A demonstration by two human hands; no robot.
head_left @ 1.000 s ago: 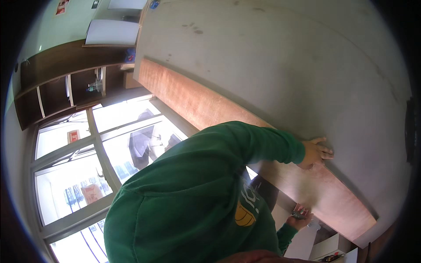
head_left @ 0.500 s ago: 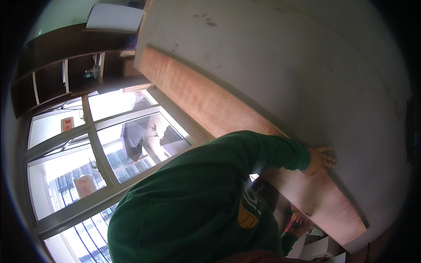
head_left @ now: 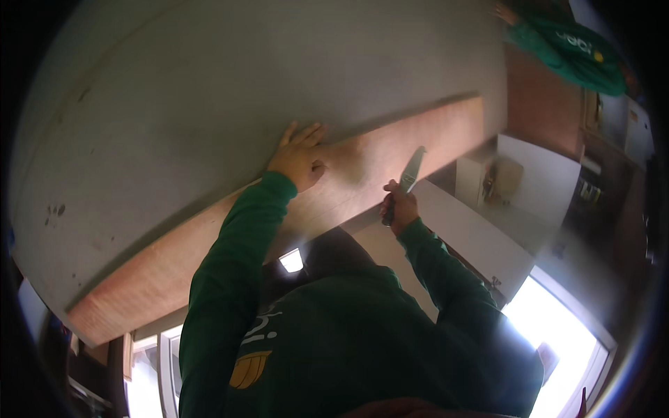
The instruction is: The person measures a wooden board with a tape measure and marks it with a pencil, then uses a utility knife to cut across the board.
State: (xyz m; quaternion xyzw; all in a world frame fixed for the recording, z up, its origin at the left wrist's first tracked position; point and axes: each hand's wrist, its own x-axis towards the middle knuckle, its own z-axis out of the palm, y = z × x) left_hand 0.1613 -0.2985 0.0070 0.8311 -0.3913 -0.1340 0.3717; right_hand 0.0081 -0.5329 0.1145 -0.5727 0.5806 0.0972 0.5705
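Note:
A long reddish-brown wooden board [head_left: 153, 275] lies across the near edge of a grey tabletop [head_left: 174, 90]. My left hand [head_left: 298, 157] rests at the board's far edge, fingers apart and reaching over onto the tabletop, with nothing in its grasp. Lower and to the right, my right hand [head_left: 403, 210] is closed around the dark handle of a knife-like tool [head_left: 412, 171]. Its long greyish blade points up and away across the board's near edge, and the tip looks notched or hooked. Whether the blade touches the wood I cannot tell.
Another person in a green top [head_left: 571, 52] is at the upper right, beside a brown panel [head_left: 543, 101]. Right of the board stand a white open box [head_left: 536, 164] and a white cabinet front [head_left: 474, 230]. A bright window [head_left: 557, 334] is at the lower right.
My view has swung to the right, so the board now slants the other way. The right hand, partly hidden low down before, is now plainly seen with the bladed tool. My left hand stays at the board's edge.

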